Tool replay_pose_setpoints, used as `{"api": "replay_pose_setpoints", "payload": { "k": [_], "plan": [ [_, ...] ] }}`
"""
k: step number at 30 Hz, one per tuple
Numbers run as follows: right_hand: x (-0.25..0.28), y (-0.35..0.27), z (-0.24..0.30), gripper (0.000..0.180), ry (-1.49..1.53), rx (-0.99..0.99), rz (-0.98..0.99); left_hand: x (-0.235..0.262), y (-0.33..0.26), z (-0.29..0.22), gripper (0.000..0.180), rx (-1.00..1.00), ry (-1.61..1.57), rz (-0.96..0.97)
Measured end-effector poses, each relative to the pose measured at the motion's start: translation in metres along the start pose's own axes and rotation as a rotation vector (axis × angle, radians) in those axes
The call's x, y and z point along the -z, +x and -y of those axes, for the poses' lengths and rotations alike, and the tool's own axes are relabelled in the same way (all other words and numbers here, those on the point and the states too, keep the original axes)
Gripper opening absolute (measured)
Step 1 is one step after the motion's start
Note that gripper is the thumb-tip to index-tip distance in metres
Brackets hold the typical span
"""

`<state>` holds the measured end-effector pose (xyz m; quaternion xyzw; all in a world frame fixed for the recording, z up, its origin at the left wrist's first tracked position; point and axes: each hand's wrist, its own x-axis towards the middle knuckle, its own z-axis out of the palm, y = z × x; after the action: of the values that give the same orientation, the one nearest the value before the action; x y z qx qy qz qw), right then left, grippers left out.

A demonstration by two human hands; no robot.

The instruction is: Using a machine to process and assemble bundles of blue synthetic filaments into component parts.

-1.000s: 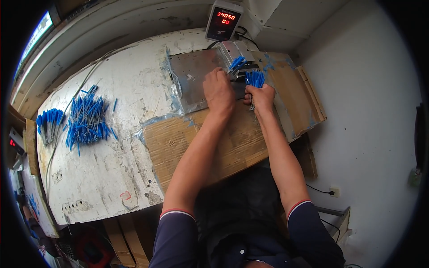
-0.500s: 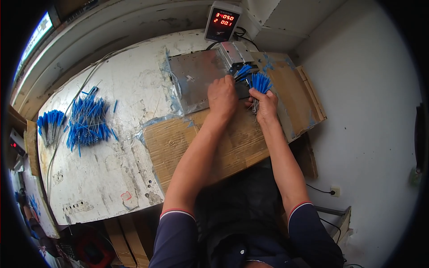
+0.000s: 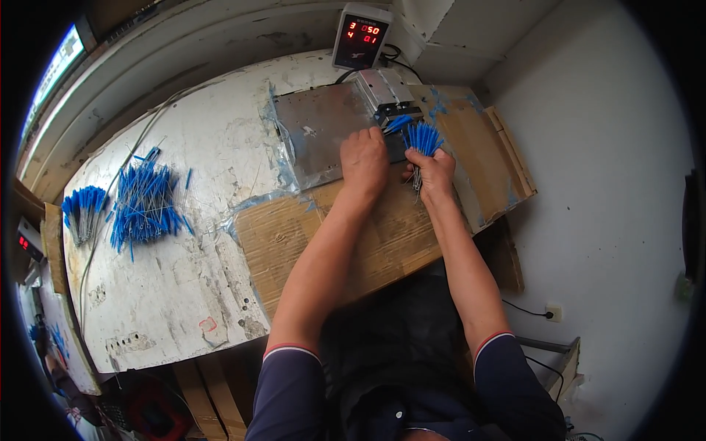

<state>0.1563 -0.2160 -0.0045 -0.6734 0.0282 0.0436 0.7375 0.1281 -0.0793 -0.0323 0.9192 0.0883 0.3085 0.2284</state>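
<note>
My right hand is closed round a bunch of thin wires with blue ends, the blue ends up and the bare metal shafts hanging below the fist. Close to its left, my left hand is curled shut over the edge of a metal plate. A few more blue-ended wires poke out beside its fingertips, in front of a small metal device; the fingers hide how they are gripped.
A large heap of blue-ended wires and a smaller bundle lie at the left of the worn white table. Cardboard covers the near edge. A red digital display stands at the back; a wall rises at right.
Both hands have barely moved. The bunch in my right hand sits slightly lower and further left. The red digits on the display have changed.
</note>
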Motion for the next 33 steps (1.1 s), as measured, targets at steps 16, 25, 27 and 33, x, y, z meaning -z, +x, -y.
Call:
{"api": "replay_pose_setpoints", "payload": {
  "k": [16,25,27,33],
  "plan": [
    [-0.016,0.018,-0.004,0.011,-0.109,0.073,-0.055,0.003,0.006,0.002,0.011,0.17,-0.167,-0.233],
    [-0.008,0.019,-0.005,0.014,-0.007,0.02,-0.011,0.001,0.005,0.0,0.009,0.107,-0.101,-0.151],
    [0.0,0.02,-0.005,0.015,0.041,-0.002,0.014,0.0,0.004,-0.001,0.01,0.061,-0.095,-0.14],
    [0.0,0.01,-0.002,0.015,0.145,-0.015,-0.009,0.0,0.002,0.003,0.01,0.044,-0.135,-0.096]
  ]
}}
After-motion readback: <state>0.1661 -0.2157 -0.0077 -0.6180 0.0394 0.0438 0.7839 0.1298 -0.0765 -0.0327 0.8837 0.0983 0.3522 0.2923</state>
